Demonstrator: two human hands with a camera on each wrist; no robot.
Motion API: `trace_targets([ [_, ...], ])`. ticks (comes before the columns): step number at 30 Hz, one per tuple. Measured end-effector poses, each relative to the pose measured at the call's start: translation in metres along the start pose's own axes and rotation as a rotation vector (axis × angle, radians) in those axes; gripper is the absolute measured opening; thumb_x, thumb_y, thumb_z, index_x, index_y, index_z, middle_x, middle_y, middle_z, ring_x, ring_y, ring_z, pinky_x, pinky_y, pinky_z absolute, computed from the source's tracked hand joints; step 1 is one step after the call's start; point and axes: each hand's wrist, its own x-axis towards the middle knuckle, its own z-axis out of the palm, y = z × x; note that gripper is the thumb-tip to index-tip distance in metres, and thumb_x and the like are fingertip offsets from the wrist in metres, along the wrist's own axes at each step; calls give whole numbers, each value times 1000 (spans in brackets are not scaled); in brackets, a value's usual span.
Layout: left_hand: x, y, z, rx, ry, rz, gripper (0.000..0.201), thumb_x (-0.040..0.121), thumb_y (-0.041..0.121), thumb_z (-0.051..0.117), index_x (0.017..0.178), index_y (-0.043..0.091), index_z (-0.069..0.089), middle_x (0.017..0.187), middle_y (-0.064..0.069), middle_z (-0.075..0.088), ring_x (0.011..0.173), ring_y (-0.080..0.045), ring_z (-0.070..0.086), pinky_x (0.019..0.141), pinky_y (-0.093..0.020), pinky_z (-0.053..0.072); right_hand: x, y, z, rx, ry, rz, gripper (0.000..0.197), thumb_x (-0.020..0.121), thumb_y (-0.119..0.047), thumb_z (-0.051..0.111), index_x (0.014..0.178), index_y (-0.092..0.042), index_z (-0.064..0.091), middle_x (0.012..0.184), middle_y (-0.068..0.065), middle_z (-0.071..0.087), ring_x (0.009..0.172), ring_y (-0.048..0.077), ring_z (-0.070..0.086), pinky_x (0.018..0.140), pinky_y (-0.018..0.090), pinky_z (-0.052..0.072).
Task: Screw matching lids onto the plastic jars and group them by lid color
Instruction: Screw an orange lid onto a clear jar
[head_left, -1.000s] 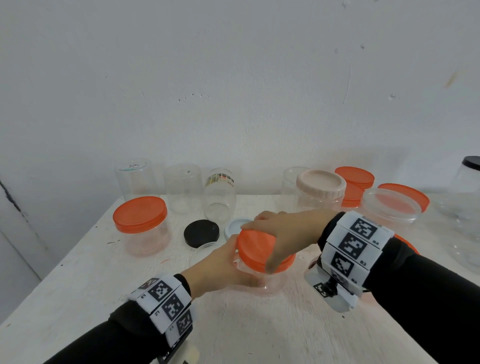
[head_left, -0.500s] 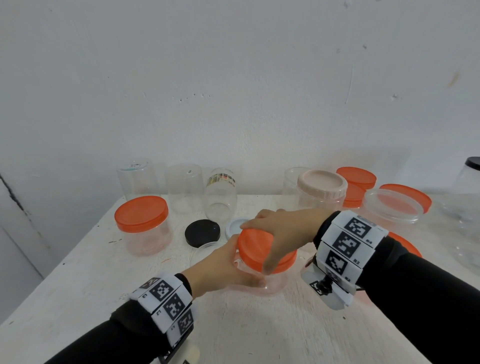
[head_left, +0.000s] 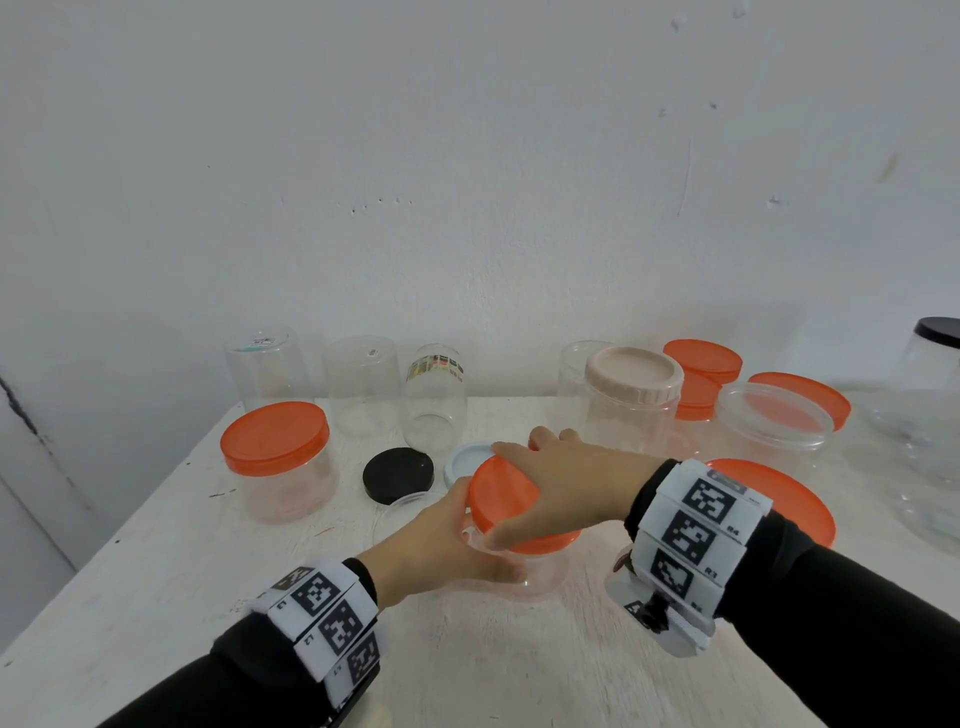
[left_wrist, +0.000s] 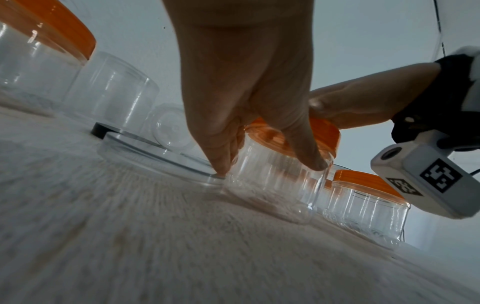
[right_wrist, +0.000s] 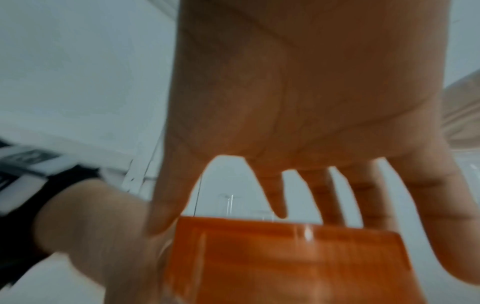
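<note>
A small clear plastic jar (head_left: 524, 574) (left_wrist: 275, 185) stands on the white table (head_left: 467, 665) near its middle. My left hand (head_left: 441, 540) (left_wrist: 259, 160) grips the jar's body from the left. An orange lid (head_left: 506, 501) (right_wrist: 285, 259) sits on the jar, tilted in the head view. My right hand (head_left: 550, 483) (right_wrist: 259, 205) lies over the lid, thumb and fingers curled round its rim. Whether the lid is threaded on I cannot tell.
An orange-lidded jar (head_left: 280, 457) stands at the left. A black lid (head_left: 398, 475), a white lid (head_left: 462, 460) and a clear lid (left_wrist: 155, 152) lie behind my hands. Several open jars (head_left: 363, 384) line the wall. More orange lids (head_left: 701, 361) and jars fill the right.
My right wrist has turned on the orange lid, fingers shifting round its rim. The left hand keeps the jar in the same place.
</note>
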Motion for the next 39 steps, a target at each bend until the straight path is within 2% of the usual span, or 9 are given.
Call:
trace_targets([
  [4, 0, 2, 0, 9, -5, -7, 100, 65, 37, 88, 139, 43, 21, 126, 25, 47, 115, 3, 49, 86, -11, 41, 0, 3, -9, 20, -66, -54, 96, 70, -63, 69, 147, -44, 14, 140, -8, 28, 128, 20, 27, 98, 46, 43],
  [11, -1, 3, 0, 32, -4, -17, 104, 66, 38, 87, 145, 36, 21, 132, 18, 49, 120, -4, 49, 99, -24, 44, 2, -3, 7, -36, 86, 37, 100, 65, -88, 49, 145, -32, 25, 135, 1, 33, 125, 27, 32, 91, 43, 39],
  [14, -1, 4, 0, 25, -7, -22, 105, 66, 37, 88, 146, 36, 20, 136, 17, 46, 125, -6, 47, 106, -30, 42, -1, 2, -3, -12, -49, 6, 98, 71, -76, 59, 149, -38, 12, 145, -4, 24, 133, 25, 25, 101, 48, 37],
  [18, -1, 5, 0, 41, -11, -15, 106, 67, 36, 87, 146, 37, 17, 134, 19, 44, 123, -4, 46, 98, -19, 40, -3, 6, -12, 22, -96, -78, 93, 74, -55, 70, 147, -44, 13, 144, -8, 24, 130, 20, 26, 100, 46, 40],
  [22, -1, 3, 0, 29, -3, -17, 103, 67, 36, 87, 144, 39, 19, 133, 20, 46, 122, -3, 47, 98, -21, 42, -2, 3, -4, -10, 10, -25, 93, 67, -76, 62, 143, -38, 24, 129, -6, 34, 121, 22, 34, 94, 43, 43],
  [25, -1, 3, 1, 40, 5, -14, 102, 66, 37, 87, 142, 40, 20, 129, 21, 49, 117, 0, 50, 94, -18, 44, -1, 2, 2, -23, 41, 27, 104, 64, -85, 55, 146, -34, 19, 137, -1, 31, 126, 26, 33, 95, 44, 41],
  [29, 0, 4, 1, 53, 9, -9, 104, 66, 39, 87, 142, 41, 17, 131, 20, 46, 118, -1, 48, 91, -14, 41, -2, 5, -8, 3, -62, -21, 103, 69, -70, 66, 148, -43, 6, 147, -6, 22, 134, 22, 24, 102, 51, 39],
  [33, -1, 3, 1, 44, 7, -6, 102, 65, 39, 88, 138, 45, 17, 124, 26, 46, 111, 6, 48, 82, -8, 41, -1, 7, -9, 30, -37, -53, 94, 67, -66, 70, 144, -45, 21, 132, -9, 33, 122, 19, 33, 97, 46, 43],
  [39, -2, 3, 2, 28, 12, -16, 102, 65, 37, 88, 140, 42, 20, 132, 19, 49, 121, -2, 49, 102, -27, 44, 1, 4, 8, -2, 111, -2, 97, 60, -85, 56, 140, -38, 27, 119, -6, 35, 110, 20, 35, 85, 38, 41],
])
